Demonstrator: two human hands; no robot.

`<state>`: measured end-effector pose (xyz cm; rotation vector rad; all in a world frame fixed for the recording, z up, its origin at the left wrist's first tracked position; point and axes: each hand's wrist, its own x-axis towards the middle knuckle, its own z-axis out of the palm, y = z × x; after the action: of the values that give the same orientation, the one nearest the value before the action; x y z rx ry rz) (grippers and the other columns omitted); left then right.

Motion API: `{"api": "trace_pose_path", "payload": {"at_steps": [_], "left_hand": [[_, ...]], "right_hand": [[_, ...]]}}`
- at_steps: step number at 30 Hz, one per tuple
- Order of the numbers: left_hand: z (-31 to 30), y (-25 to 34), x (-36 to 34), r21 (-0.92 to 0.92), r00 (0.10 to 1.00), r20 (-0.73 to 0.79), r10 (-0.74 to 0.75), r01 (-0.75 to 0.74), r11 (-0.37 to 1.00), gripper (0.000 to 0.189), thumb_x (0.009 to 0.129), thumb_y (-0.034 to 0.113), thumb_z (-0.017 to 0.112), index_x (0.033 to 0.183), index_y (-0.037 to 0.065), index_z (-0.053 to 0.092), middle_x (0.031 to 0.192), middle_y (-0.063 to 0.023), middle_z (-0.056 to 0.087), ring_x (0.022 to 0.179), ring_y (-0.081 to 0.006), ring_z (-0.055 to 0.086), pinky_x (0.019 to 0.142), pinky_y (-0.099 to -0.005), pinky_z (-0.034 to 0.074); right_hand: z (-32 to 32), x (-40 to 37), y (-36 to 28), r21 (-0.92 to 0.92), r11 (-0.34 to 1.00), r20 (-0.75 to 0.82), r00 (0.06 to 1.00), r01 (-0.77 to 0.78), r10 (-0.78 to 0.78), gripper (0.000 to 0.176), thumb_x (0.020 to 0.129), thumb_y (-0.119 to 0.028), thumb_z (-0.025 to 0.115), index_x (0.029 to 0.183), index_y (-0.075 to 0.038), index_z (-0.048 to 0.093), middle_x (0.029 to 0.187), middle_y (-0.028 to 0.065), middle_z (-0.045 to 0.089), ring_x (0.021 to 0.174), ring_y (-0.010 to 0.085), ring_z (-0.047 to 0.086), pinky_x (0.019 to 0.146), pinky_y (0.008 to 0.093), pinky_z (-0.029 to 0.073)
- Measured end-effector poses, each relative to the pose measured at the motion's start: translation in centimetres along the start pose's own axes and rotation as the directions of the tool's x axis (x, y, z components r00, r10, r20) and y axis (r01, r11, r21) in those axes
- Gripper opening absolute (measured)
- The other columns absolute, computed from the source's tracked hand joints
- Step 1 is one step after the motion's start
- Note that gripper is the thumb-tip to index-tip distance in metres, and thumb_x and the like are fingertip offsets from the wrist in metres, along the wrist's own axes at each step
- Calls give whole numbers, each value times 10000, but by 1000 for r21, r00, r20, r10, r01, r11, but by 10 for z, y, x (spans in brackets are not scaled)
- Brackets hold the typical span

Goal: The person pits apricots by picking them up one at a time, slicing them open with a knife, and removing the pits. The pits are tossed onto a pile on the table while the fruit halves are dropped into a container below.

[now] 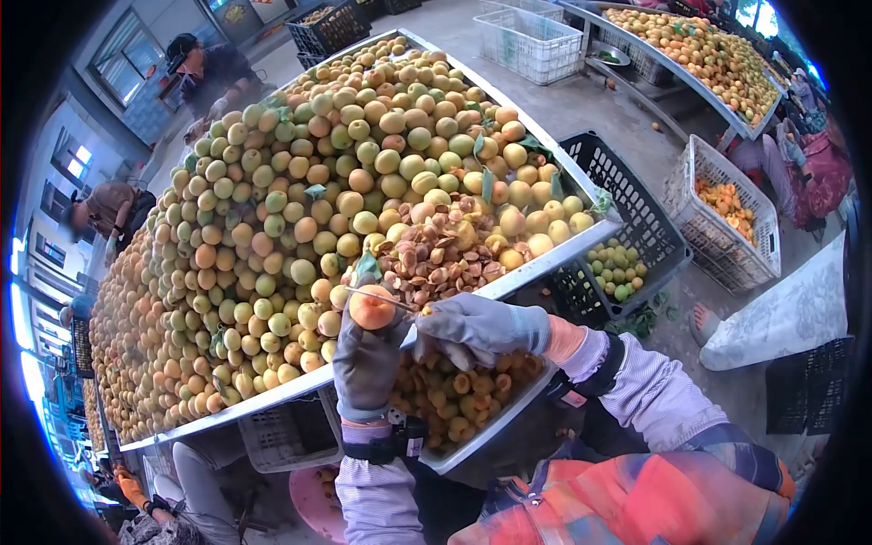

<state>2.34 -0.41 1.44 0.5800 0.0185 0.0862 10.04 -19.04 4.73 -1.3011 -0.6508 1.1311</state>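
My left hand (368, 359), in a grey glove, is closed around an orange apricot (372, 307) near the table's front edge. My right hand (468, 327), gloved too, grips a thin tool (386, 298) whose narrow shaft lies across the fruit. Just beyond my hands, a pile of brown pits (440, 254) rests among the whole apricots (309, 191) heaped on the metal-rimmed table (545, 263). Below my hands is a container of opened apricots (454, 400), partly hidden by them.
On the right are a black crate (627, 191) with green fruit and a white crate (727, 245) with orange pieces. Another fruit table (699, 64) stands at the back right. Co-workers are at the left (113, 209), back left (213, 77) and right edge. A pink basin (313, 500) sits below.
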Motion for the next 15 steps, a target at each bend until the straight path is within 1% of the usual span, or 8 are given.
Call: {"api": "trace_pose_path", "payload": {"at_steps": [2, 6, 8, 9, 11, 12, 14, 15], "left_hand": [[-9, -5, 1, 430, 991, -13, 130, -112, 896, 432, 918, 171, 462, 1308, 12, 362, 1256, -146, 476, 1120, -253, 506, 952, -406, 431], [-10, -7, -1, 89, 999, -2, 41, -40, 995, 419, 911, 134, 495, 1293, 6, 381, 1245, -128, 494, 1106, -210, 517, 935, -352, 445], [-25, -14, -1, 491, 983, 47, 176, -176, 853, 446, 871, 40, 548, 1287, 8, 391, 1225, -108, 512, 1075, -197, 536, 922, -320, 453], [-23, -14, -1, 490, 983, 47, 176, -176, 854, 446, 871, 40, 548, 1287, 8, 391, 1225, -108, 512, 1075, -197, 536, 922, -320, 453], [-15, -12, -1, 572, 991, 32, 130, -125, 811, 520, 919, 324, 442, 1335, 30, 343, 1280, -148, 473, 1164, -265, 461, 1003, -444, 333], [-12, -10, -1, 571, 991, 31, 130, -125, 811, 520, 919, 324, 442, 1335, 30, 343, 1280, -148, 473, 1164, -265, 461, 1003, -444, 333], [-10, -6, 1, 59, 995, -98, -20, 26, 998, 532, 918, 347, 459, 1325, 22, 349, 1294, -158, 460, 1185, -295, 445, 1023, -471, 316], [-11, -7, 1, 59, 995, -100, -20, 26, 998, 532, 918, 347, 459, 1325, 22, 349, 1294, -158, 460, 1185, -295, 445, 1023, -471, 316]], "right_hand": [[2, -1, -3, -16, 999, -6, 999, -33, 33, 569, 879, -594, 410, 874, -52, 580, 503, 14, 505, 337, 84, 431, 321, 204, 326], [3, -1, -1, -3, 998, -11, 998, -58, 58, 581, 860, -617, 424, 865, -56, 577, 497, 12, 497, 335, 89, 433, 313, 204, 324], [1, 0, 0, 1, 998, -13, 998, -66, 66, 585, 857, -623, 425, 860, -58, 576, 496, 11, 494, 335, 90, 434, 311, 204, 324], [1, 0, 1, -34, 997, -28, 997, -72, 71, 563, 877, -596, 409, 870, -63, 591, 498, 16, 502, 346, 87, 434, 327, 206, 324], [1, 1, 2, -67, 995, -41, 996, -79, 77, 544, 898, -568, 392, 881, -68, 606, 499, 21, 509, 358, 83, 435, 344, 208, 325], [0, 0, 1, -81, 993, -35, 996, -85, 83, 551, 893, -576, 396, 879, -66, 602, 504, 22, 509, 368, 84, 445, 345, 207, 330], [1, 1, 3, -94, 991, -28, 996, -93, 90, 557, 888, -584, 399, 877, -64, 597, 509, 24, 510, 377, 85, 456, 346, 205, 336], [2, 3, 8, -114, 992, -64, 997, -54, 47, 563, 885, -590, 400, 872, -62, 594, 515, 26, 511, 385, 84, 464, 348, 203, 341]]}}
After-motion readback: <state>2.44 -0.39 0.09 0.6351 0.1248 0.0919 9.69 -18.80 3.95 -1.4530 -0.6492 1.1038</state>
